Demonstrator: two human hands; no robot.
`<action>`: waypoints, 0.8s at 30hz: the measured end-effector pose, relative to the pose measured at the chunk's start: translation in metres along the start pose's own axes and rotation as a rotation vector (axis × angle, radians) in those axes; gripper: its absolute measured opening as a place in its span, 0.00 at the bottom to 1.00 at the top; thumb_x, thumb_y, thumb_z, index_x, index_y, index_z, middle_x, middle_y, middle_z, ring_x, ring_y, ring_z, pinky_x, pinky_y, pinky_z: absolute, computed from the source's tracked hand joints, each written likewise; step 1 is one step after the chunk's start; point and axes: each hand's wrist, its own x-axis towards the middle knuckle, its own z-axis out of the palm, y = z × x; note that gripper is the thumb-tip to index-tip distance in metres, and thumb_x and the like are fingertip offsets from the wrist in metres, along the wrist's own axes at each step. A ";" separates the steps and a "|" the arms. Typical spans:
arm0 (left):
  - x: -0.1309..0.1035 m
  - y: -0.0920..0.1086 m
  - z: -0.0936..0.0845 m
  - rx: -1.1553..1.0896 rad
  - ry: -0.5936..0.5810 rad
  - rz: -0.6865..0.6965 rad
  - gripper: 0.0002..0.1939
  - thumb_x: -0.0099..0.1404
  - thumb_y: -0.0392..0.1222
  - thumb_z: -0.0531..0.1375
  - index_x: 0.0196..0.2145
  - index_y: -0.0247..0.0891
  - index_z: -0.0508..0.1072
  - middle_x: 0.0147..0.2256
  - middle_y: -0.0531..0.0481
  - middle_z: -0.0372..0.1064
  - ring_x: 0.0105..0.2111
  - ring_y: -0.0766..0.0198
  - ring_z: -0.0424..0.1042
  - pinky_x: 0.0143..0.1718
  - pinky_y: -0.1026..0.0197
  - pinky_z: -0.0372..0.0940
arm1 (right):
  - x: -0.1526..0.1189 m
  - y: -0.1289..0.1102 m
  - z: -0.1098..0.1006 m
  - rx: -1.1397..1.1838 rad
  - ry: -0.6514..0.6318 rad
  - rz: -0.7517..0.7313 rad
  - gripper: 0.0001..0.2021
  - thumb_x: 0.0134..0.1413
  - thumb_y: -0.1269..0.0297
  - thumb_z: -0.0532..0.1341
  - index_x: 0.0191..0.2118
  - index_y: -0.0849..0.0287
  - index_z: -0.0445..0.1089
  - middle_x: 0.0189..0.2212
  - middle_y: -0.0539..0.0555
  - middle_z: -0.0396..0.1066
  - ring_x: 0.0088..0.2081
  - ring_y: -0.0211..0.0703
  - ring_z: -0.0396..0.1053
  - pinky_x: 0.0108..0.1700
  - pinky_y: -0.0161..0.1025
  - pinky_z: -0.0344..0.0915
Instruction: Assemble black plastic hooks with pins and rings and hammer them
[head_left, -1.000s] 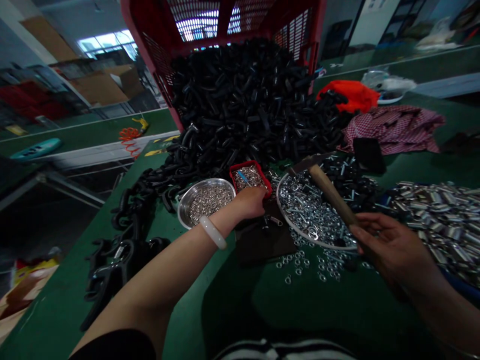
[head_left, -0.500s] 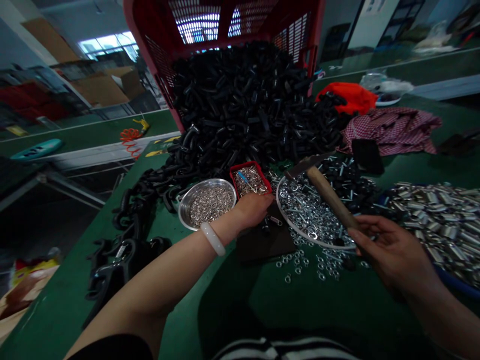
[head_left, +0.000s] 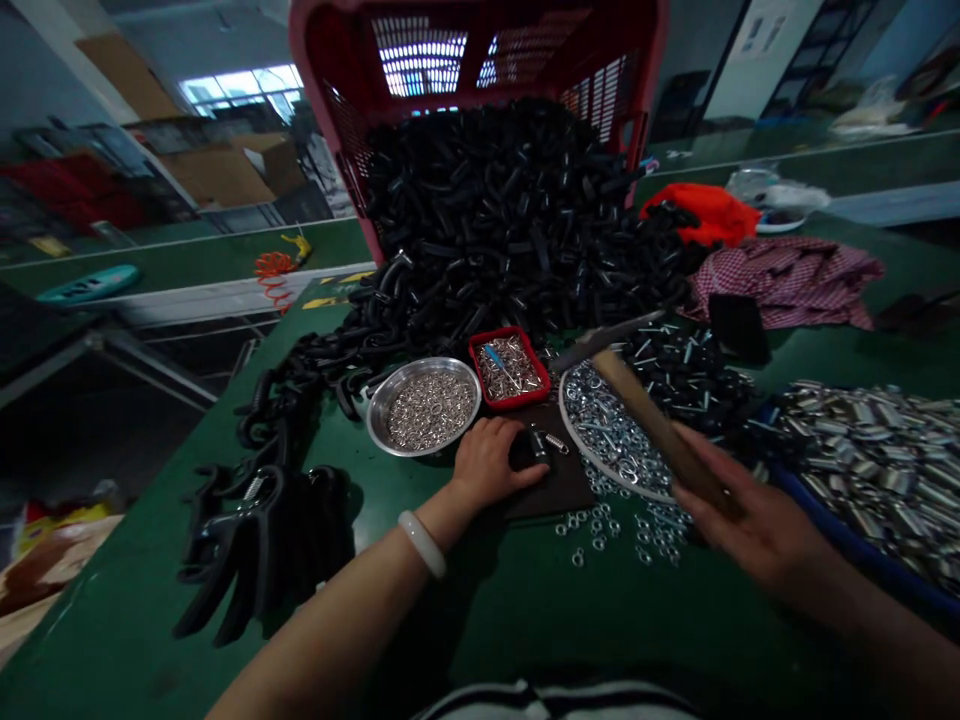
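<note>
My left hand point(head_left: 491, 465) rests at the dark block point(head_left: 562, 490), thumb and fingers apart beside a small black part point(head_left: 538, 445) with a spring point(head_left: 556, 443). Its fingertips are partly hidden. In my right hand point(head_left: 742, 510) is the wooden handle of a hammer point(head_left: 645, 410), its metal head over the edge of a round tray point(head_left: 615, 473) of metal fittings. A red tray point(head_left: 513, 403) behind the block holds small pins and a blue-handled tool point(head_left: 495, 357). Left of it sits a metal bowl point(head_left: 382, 435) of small metal pieces.
Black curved parts point(head_left: 487, 220) spill from a red crate point(head_left: 330, 100) at the back. Assembled black clamps point(head_left: 255, 530) lie at the left. Silver cylinders point(head_left: 877, 460) are heaped at the right, near a checked cloth point(head_left: 787, 280) and a dark flat object point(head_left: 739, 328).
My left hand has moved from the red tray's front edge down to the block. My right hand and the hammer have shifted slightly left. The view has shifted a little.
</note>
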 end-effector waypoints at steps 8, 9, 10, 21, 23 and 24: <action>0.008 -0.005 0.011 -0.037 0.060 -0.015 0.32 0.43 0.63 0.61 0.40 0.36 0.69 0.37 0.45 0.68 0.39 0.55 0.65 0.39 0.56 0.62 | 0.002 0.002 0.019 -0.723 0.041 -0.288 0.28 0.57 0.65 0.48 0.63 0.47 0.43 0.35 0.54 0.74 0.25 0.43 0.71 0.20 0.36 0.65; 0.008 -0.005 0.011 -0.041 0.061 -0.019 0.32 0.43 0.63 0.61 0.40 0.36 0.69 0.36 0.45 0.68 0.39 0.55 0.65 0.39 0.56 0.62 | 0.001 0.000 0.018 -0.702 0.086 -0.307 0.30 0.57 0.65 0.49 0.64 0.48 0.40 0.38 0.56 0.73 0.27 0.43 0.72 0.22 0.36 0.66; 0.008 -0.005 0.011 -0.041 0.063 -0.021 0.32 0.43 0.63 0.62 0.40 0.36 0.69 0.36 0.45 0.68 0.39 0.54 0.65 0.39 0.56 0.62 | 0.000 -0.001 0.017 -0.687 0.136 -0.318 0.31 0.57 0.65 0.49 0.64 0.49 0.38 0.40 0.57 0.72 0.29 0.44 0.72 0.23 0.36 0.66; 0.004 0.001 0.007 -0.020 0.038 -0.068 0.31 0.47 0.62 0.60 0.41 0.36 0.66 0.38 0.43 0.67 0.41 0.53 0.65 0.41 0.53 0.62 | 0.001 0.019 0.007 -0.392 -0.001 -0.009 0.28 0.54 0.57 0.52 0.61 0.50 0.51 0.34 0.54 0.74 0.28 0.45 0.72 0.26 0.39 0.68; 0.001 0.003 0.002 -0.080 0.013 -0.109 0.31 0.49 0.62 0.59 0.44 0.36 0.64 0.39 0.43 0.67 0.41 0.53 0.67 0.41 0.52 0.62 | 0.008 0.028 -0.008 -0.239 0.057 0.184 0.32 0.53 0.54 0.53 0.62 0.54 0.47 0.21 0.52 0.72 0.19 0.43 0.69 0.20 0.38 0.65; 0.001 0.004 -0.001 -0.137 0.005 -0.136 0.32 0.49 0.62 0.59 0.45 0.36 0.63 0.39 0.43 0.67 0.39 0.53 0.68 0.40 0.52 0.63 | 0.013 0.035 -0.017 -0.207 0.097 0.263 0.33 0.52 0.53 0.53 0.62 0.56 0.47 0.16 0.50 0.69 0.15 0.43 0.66 0.17 0.39 0.62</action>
